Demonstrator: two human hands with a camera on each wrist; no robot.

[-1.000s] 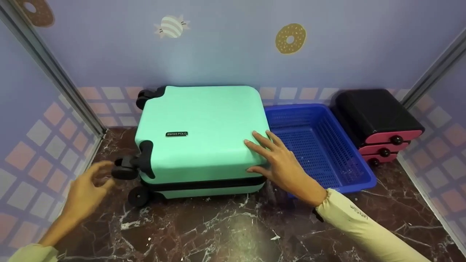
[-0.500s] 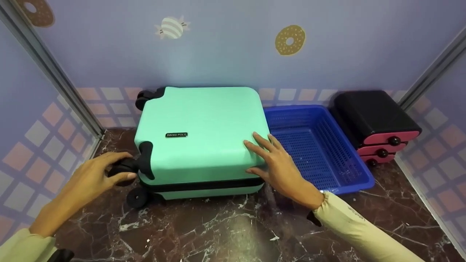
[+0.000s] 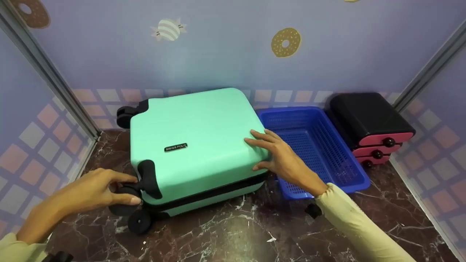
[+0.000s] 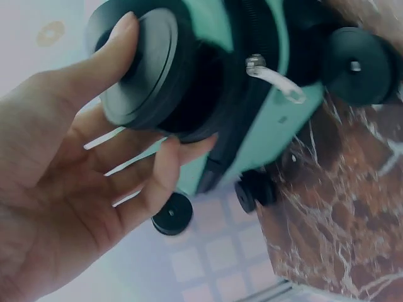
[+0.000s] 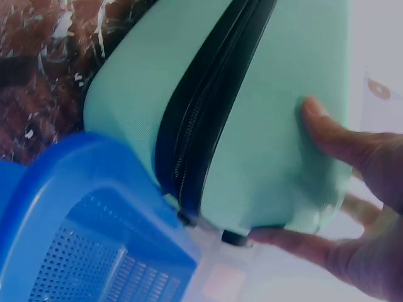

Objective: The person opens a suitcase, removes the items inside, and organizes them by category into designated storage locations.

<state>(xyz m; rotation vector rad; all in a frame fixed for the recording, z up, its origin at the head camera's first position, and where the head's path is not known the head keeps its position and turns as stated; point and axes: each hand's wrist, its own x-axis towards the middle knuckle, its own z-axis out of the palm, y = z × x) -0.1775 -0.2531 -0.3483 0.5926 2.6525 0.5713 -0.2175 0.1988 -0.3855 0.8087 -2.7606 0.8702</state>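
A mint-green hard-shell suitcase (image 3: 196,127) lies flat on the marble floor, turned at an angle to the back wall. My left hand (image 3: 91,191) grips the black spinner wheel (image 4: 145,69) at its near left corner, thumb on one side and fingers round the other. My right hand (image 3: 284,156) rests on the near right corner of the shell, fingers spread over the top and thumb on the side. A black zipper band (image 5: 208,107) runs along the suitcase's side, and a metal zipper pull (image 4: 274,80) hangs near the wheels.
A blue perforated plastic basket (image 3: 358,183) stands right beside the suitcase. Further right is a black box with pink drawers (image 3: 375,116). Patterned wall panels (image 3: 225,47) enclose the floor (image 3: 218,236) at the back and both sides.
My left hand has closed round the wheel and pulled it toward me. The suitcase's left end has swung nearer, so it now sits askew. My right hand stays on its corner.
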